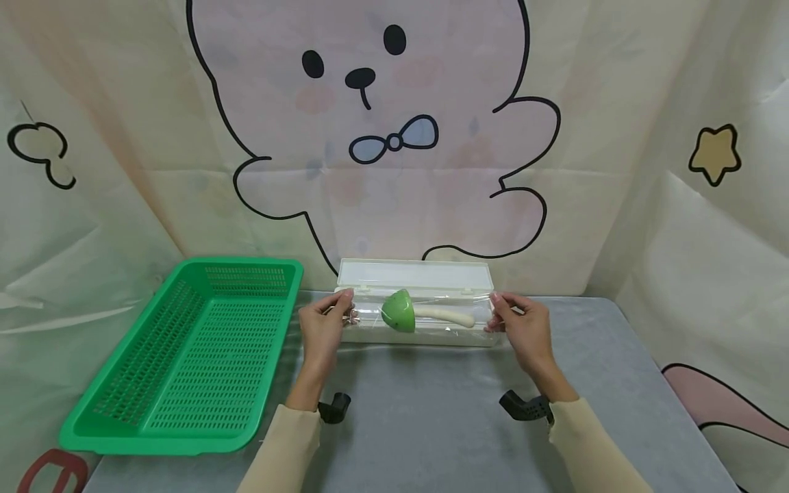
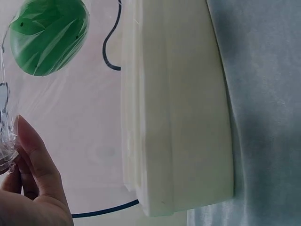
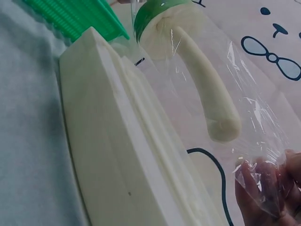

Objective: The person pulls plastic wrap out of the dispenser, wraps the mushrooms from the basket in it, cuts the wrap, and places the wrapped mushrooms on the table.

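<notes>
A mushroom (image 1: pixel 399 311) with a green cap and a long pale stem lies sideways inside clear plastic film (image 3: pixel 244 103). The film stretches between both hands, over a white lidded box (image 1: pixel 425 337). My left hand (image 1: pixel 324 325) pinches the bunched left end of the film, near the cap. At the other end, beyond the stem's tip, my right hand (image 1: pixel 522 329) pinches the film between thumb and fingers. In the right wrist view the mushroom hangs above the level of the box's top. The box's lid (image 1: pixel 419 274) stands raised at the back.
A green perforated basket (image 1: pixel 246 418) stands at the left of the grey-covered table (image 1: pixel 425 424). Behind the box hangs a curtain (image 1: pixel 444 205) printed with a cartoon bear. Each wrist wears a black camera band (image 1: pixel 524 405).
</notes>
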`<action>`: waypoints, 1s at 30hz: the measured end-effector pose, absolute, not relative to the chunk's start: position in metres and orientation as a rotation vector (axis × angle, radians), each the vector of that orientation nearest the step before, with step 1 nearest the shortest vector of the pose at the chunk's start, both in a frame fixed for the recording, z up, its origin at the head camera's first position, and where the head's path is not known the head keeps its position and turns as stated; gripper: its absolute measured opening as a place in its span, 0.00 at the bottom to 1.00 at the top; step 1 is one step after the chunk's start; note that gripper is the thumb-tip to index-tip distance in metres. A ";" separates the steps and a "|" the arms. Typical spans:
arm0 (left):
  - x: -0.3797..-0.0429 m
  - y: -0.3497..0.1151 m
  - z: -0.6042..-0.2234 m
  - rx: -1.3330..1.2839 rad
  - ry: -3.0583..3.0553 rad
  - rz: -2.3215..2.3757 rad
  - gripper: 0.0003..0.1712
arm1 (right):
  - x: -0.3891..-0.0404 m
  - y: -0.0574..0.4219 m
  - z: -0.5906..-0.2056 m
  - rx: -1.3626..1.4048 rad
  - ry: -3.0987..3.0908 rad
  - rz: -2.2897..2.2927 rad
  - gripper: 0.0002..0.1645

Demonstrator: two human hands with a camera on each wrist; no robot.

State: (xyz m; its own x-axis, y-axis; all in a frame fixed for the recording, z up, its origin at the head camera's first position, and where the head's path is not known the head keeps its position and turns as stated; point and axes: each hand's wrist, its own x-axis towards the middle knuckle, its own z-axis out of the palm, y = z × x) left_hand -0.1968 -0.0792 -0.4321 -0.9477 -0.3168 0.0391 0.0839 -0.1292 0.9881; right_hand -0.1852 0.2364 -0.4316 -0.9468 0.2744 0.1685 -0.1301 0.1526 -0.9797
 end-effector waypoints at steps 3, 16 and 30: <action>-0.198 -0.080 -0.428 0.258 -1.861 -2.170 0.17 | -0.186 0.237 -0.426 -0.129 -2.129 1.853 0.19; -0.194 -0.079 -0.411 0.183 -1.748 -2.210 0.16 | -0.183 0.238 -0.403 -0.117 -2.126 1.880 0.19; -0.188 -0.081 -0.399 0.147 -1.722 -2.236 0.16 | -0.175 0.240 -0.389 -0.065 -2.042 1.979 0.21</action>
State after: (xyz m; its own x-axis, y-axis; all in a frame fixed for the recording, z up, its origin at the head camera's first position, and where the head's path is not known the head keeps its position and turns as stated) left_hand -0.1877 -0.0810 -0.3987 -0.9452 -0.3077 0.1089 0.1839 -0.2264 0.9565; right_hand -0.1746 0.2397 -0.3893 -0.9550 0.2361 0.1795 -0.1720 0.0522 -0.9837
